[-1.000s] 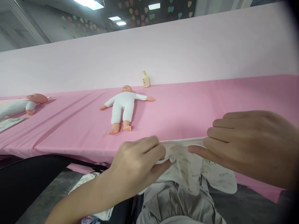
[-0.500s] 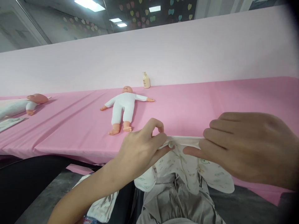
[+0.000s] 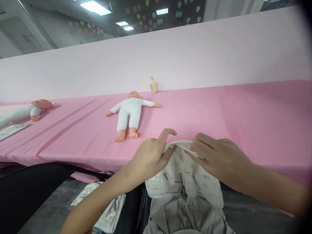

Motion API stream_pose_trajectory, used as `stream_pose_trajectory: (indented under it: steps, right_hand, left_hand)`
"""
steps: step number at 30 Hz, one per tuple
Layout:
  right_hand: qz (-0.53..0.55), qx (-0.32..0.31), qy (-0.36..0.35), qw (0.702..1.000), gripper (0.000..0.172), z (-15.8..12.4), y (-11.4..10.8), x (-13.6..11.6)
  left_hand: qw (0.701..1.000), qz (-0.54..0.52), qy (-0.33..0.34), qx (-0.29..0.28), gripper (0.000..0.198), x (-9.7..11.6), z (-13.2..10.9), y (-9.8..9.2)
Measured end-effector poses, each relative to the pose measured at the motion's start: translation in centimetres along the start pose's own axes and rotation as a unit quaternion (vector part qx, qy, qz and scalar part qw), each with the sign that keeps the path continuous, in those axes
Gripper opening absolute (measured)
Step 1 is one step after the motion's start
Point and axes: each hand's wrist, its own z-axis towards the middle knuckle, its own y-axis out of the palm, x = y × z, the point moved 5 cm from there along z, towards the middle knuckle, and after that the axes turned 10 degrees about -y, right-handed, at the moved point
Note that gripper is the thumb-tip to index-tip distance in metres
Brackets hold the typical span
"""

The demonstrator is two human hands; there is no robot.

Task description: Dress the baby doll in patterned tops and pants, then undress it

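Both hands hold the upper edge of a white printed baby garment (image 3: 181, 162), which hangs over my lap in front of the table edge. My left hand (image 3: 156, 151) pinches the edge between thumb and fingers, its index finger raised and bent. On the other side, my right hand (image 3: 213, 156) grips the same edge with its fingers curled, close to the left one. Past my hands, a baby doll (image 3: 130, 110) in a white suit lies on its back on the pink table cover, arms spread and feet toward me.
A pump bottle (image 3: 153, 86) stands by the white wall behind the doll. Another doll (image 3: 21, 113) lies at the far left of the pink-covered table (image 3: 200, 113), beside a folded cloth (image 3: 14, 130). More pale cloth (image 3: 109, 211) rests on a black chair (image 3: 48, 185) at my left.
My right hand has moved left and away from the camera, closer to my left hand. The garment's edge between them is now slacker and bunched. The view has shifted slightly.
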Motion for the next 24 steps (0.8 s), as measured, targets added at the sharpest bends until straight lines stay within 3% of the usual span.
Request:
stream_pose_trajectory:
  steps: [3, 5, 9, 11, 13, 15, 17, 19, 21, 22, 23, 24]
  right_hand:
    - [0.091, 0.047, 0.089, 0.991, 0.024, -0.6, 2.7, -0.9]
    - [0.166, 0.087, 0.154, 0.970, 0.031, -0.9, 4.1, -2.1]
    - [0.255, 0.183, 0.272, 0.909, 0.038, -2.0, 5.7, -4.5]
    - [0.230, 0.222, 0.298, 0.899, 0.057, -2.6, 5.8, -5.5]
    - [0.186, 0.263, 0.298, 0.899, 0.069, -3.4, 5.5, -6.1]
    - [0.175, 0.304, 0.287, 0.892, 0.064, -4.2, 5.1, -6.4]
    - [0.203, 0.318, 0.297, 0.877, 0.055, -5.0, 4.9, -6.1]
    - [0.244, 0.306, 0.337, 0.856, 0.044, -5.6, 4.9, -5.4]
    - [0.278, 0.301, 0.385, 0.827, 0.035, -5.8, 4.9, -4.8]
    - [0.298, 0.300, 0.403, 0.811, 0.032, -5.7, 5.0, -4.7]
    - [0.323, 0.296, 0.413, 0.798, 0.030, -5.5, 5.2, -4.6]
    - [0.351, 0.290, 0.417, 0.787, 0.028, -5.2, 5.4, -4.6]
  left_hand:
    - [0.989, -0.131, -0.033, -0.060, 0.031, -1.0, 1.5, 1.0]
    - [0.967, -0.235, -0.057, -0.087, 0.035, -1.7, 2.1, 2.0]
    - [0.875, -0.441, -0.150, -0.131, 0.046, -2.4, 1.4, 4.5]
    - [0.820, -0.520, -0.191, -0.141, 0.058, -2.2, 0.2, 5.5]
    - [0.779, -0.578, -0.189, -0.149, 0.069, -1.5, -1.3, 6.1]
    - [0.769, -0.605, -0.139, -0.152, 0.076, -0.7, -3.0, 6.3]
    - [0.796, -0.582, -0.083, -0.144, 0.079, -0.1, -4.5, 6.7]
    - [0.847, -0.525, -0.045, -0.071, 0.079, -0.4, -5.4, 7.1]
    - [0.886, -0.453, -0.027, 0.094, 0.080, -1.4, -5.7, 7.1]
    - [0.888, -0.420, -0.030, 0.183, 0.081, -2.0, -5.8, 7.1]
    - [0.886, -0.400, -0.045, 0.231, 0.083, -2.5, -5.8, 7.3]
    - [0.885, -0.396, -0.064, 0.237, 0.083, -3.0, -5.4, 7.7]
